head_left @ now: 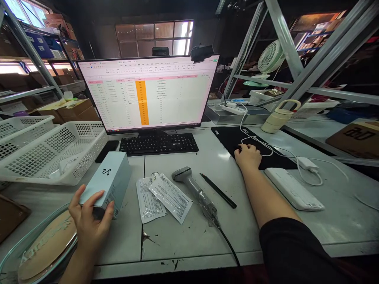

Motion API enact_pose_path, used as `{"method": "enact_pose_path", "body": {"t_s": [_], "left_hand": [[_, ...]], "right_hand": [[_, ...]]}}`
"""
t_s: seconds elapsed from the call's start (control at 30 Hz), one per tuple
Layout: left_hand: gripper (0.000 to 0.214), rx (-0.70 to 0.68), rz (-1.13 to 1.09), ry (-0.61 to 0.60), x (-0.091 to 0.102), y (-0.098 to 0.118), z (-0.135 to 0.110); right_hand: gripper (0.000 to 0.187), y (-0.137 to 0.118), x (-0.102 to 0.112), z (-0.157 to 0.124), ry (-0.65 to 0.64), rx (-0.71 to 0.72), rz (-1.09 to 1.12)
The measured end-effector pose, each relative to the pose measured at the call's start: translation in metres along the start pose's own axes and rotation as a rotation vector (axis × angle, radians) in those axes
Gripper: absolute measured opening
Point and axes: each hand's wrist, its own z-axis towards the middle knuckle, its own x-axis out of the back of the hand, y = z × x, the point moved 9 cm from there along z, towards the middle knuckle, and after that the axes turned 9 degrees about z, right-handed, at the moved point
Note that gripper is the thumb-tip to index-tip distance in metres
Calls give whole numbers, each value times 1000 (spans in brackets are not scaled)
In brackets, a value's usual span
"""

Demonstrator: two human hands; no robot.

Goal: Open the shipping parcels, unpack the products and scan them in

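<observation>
- While our left hand (89,221) grips the pale box (108,183) by its near end above the desk edge, fingers curled round it, a slip could drop it.
- Our right hand (248,156) lies cupped over a mouse on the black pad (227,140); we judge the white cable (266,148) may snag.
- The scanner (192,185) cord trails off the front edge.
</observation>
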Motion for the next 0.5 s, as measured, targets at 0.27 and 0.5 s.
{"method": "enact_pose_path", "body": {"t_s": [0.27,0.5], "left_hand": [[36,-38,-5,1,0,2,0],[38,-46,-25,23,1,2,1]], "right_hand": [[47,1,-1,1,-19,-14,-1],[46,1,0,1,-36,-30,-1]]}}
